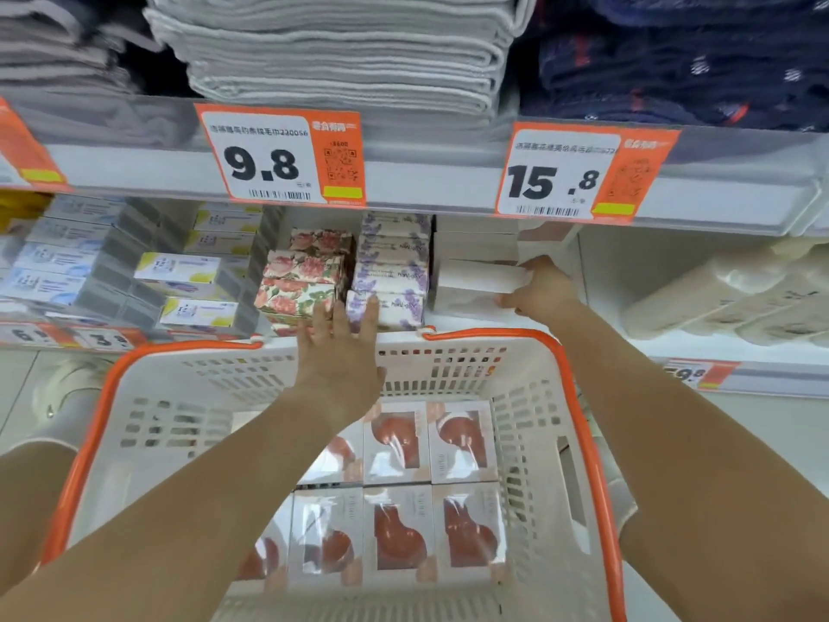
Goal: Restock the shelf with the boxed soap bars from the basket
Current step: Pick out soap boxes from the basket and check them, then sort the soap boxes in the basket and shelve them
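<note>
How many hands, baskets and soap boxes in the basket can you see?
Hands: 2, the left hand and the right hand, which holds a white box
Basket: 1
Soap boxes in the basket: 7 showing; the arm may hide more
Total: 10

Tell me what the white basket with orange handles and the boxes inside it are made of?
The white slotted basket with orange handles looks like hard moulded plastic: its walls are smooth, rigid and pierced with neat slots. The white soap boxes with red pictures look like cardboard under clear shiny film, since light glints off wrinkles on top, though that wrap is a guess.
</note>
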